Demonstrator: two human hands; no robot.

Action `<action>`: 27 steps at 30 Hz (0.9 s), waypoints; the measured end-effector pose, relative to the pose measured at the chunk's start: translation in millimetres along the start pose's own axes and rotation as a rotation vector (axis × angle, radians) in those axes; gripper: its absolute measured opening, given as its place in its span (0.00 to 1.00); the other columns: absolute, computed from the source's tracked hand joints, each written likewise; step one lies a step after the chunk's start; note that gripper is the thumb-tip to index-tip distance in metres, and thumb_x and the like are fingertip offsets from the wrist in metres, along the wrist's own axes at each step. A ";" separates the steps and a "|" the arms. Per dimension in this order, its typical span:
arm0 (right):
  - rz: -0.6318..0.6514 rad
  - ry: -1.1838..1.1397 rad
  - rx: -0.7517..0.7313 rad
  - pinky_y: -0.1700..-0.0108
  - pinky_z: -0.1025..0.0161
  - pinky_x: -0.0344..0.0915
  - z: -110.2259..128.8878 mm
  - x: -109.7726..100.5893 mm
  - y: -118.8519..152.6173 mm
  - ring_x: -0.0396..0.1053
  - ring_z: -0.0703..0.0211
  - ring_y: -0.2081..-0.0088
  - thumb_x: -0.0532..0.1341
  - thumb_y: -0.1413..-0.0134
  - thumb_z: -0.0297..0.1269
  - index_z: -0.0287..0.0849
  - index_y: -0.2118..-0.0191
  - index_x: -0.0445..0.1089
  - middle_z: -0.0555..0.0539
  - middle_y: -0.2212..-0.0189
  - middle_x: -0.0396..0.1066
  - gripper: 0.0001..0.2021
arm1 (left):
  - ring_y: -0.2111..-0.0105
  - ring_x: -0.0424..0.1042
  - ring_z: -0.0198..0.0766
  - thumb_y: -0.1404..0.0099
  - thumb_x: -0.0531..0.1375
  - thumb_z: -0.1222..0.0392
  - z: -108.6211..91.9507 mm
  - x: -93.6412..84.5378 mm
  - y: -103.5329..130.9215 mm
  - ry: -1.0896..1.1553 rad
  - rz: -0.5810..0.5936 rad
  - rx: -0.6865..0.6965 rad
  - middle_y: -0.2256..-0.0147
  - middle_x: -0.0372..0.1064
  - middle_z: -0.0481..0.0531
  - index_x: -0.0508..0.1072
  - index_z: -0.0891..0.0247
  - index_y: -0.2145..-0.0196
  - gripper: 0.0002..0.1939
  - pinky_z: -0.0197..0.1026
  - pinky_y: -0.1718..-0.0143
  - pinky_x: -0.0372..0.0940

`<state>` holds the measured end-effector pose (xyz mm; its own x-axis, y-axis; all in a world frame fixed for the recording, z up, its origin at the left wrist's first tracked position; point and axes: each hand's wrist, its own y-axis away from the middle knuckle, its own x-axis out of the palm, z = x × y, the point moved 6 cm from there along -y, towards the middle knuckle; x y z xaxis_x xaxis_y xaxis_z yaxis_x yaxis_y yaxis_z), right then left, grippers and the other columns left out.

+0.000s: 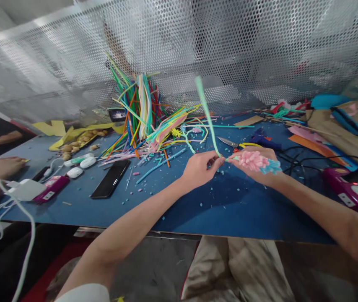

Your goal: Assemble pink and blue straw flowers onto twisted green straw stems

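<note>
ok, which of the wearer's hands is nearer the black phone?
Left. The left hand is to the right of the phone, apart from it; the right hand is farther right, beyond the left one.

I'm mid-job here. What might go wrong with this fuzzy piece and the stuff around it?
The long green strand stands up from the left hand's fingertip pinch, so it might twist or slip there. The metal blade lies just beyond the hands; reaching forward may risk a nick. Small scraps dot the table and could cling to the pink-and-blue fuzzy piece at the right hand if it's lowered.
</note>
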<state>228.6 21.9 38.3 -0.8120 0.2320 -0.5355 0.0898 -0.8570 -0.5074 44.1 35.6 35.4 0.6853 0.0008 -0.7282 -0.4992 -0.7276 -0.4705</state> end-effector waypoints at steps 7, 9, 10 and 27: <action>-0.043 -0.299 0.246 0.68 0.58 0.69 -11.7 4.9 -1.4 0.71 0.56 0.74 0.65 0.47 0.53 0.46 0.70 0.77 0.48 0.75 0.76 0.15 | 0.62 0.77 0.37 0.30 0.61 0.52 -6.4 -21.7 0.4 -0.228 -0.267 0.173 0.64 0.79 0.50 0.77 0.59 0.58 0.10 0.41 0.57 0.67; -0.055 -0.393 0.283 0.73 0.60 0.67 -15.0 9.5 -0.5 0.67 0.58 0.77 0.67 0.48 0.52 0.46 0.71 0.76 0.49 0.77 0.74 0.14 | 0.60 0.77 0.38 0.31 0.62 0.52 -11.0 -24.3 0.9 -0.283 -0.295 0.266 0.61 0.79 0.50 0.77 0.58 0.56 0.10 0.43 0.54 0.66; -0.051 -0.414 0.294 0.73 0.60 0.66 -15.1 11.8 0.5 0.66 0.59 0.77 0.67 0.48 0.52 0.45 0.71 0.76 0.48 0.77 0.74 0.14 | 0.59 0.77 0.38 0.31 0.63 0.52 -13.6 -24.9 1.7 -0.323 -0.302 0.322 0.59 0.79 0.50 0.77 0.56 0.54 0.10 0.44 0.52 0.65; -0.005 -0.261 0.224 0.62 0.60 0.71 21.5 8.8 10.7 0.75 0.56 0.70 0.65 0.43 0.48 0.46 0.68 0.78 0.50 0.73 0.77 0.11 | 0.66 0.76 0.35 0.33 0.64 0.59 -27.1 -36.2 14.3 -0.506 -0.422 0.575 0.60 0.81 0.42 0.78 0.47 0.53 0.11 0.48 0.55 0.59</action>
<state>210.0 4.9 42.6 -0.9351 0.1354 -0.3276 -0.0199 -0.9428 -0.3328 26.5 6.6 68.6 0.6235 0.5962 -0.5058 -0.5404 -0.1389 -0.8298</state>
